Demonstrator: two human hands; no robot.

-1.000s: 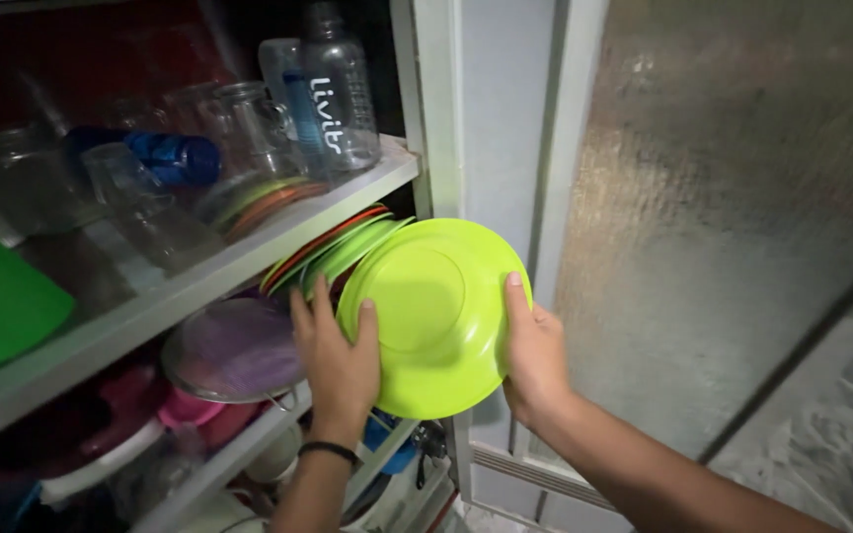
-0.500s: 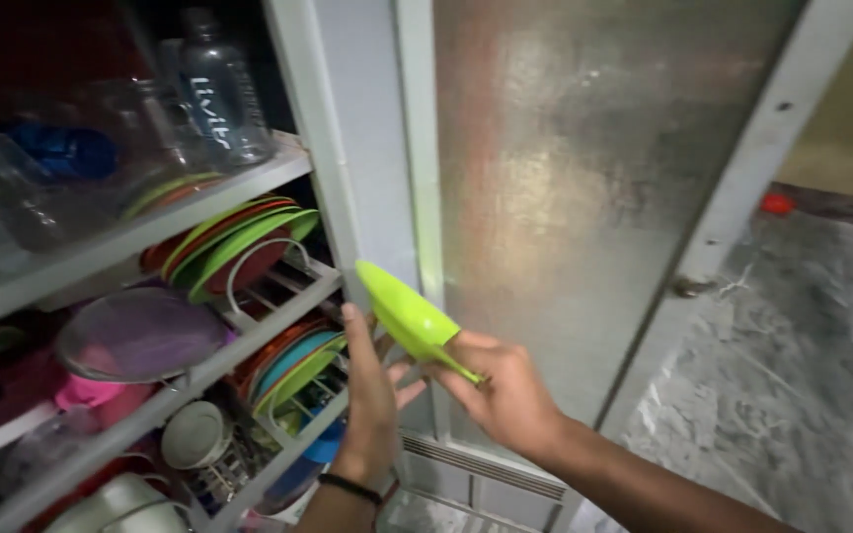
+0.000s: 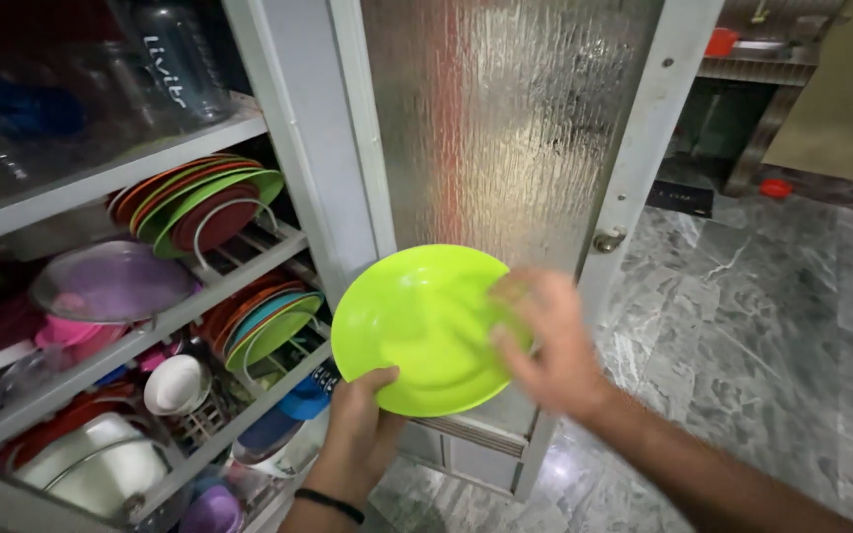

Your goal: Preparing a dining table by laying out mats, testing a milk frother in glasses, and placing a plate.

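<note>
A bright lime-green plate (image 3: 417,326) is held up in front of the frosted-glass cabinet door (image 3: 505,128), its hollow face toward me. My left hand (image 3: 362,424) grips the plate's lower rim from below, a dark band on the wrist. My right hand (image 3: 545,341) lies blurred against the plate's right side, fingers spread on its face. Left of the plate stands the open dish rack (image 3: 259,237) with upright coloured plates (image 3: 204,202).
Lower rack shelves hold more upright plates (image 3: 269,321), a purple lid (image 3: 111,281), a white cup (image 3: 175,385) and a steel pot (image 3: 96,464). A clear bottle (image 3: 180,64) stands on top. Grey marble floor (image 3: 772,316) spreads to the right.
The green plate came out of the rack, swung edge-on, and now faces me lower and further right. My view shifted right, showing more door and floor.
</note>
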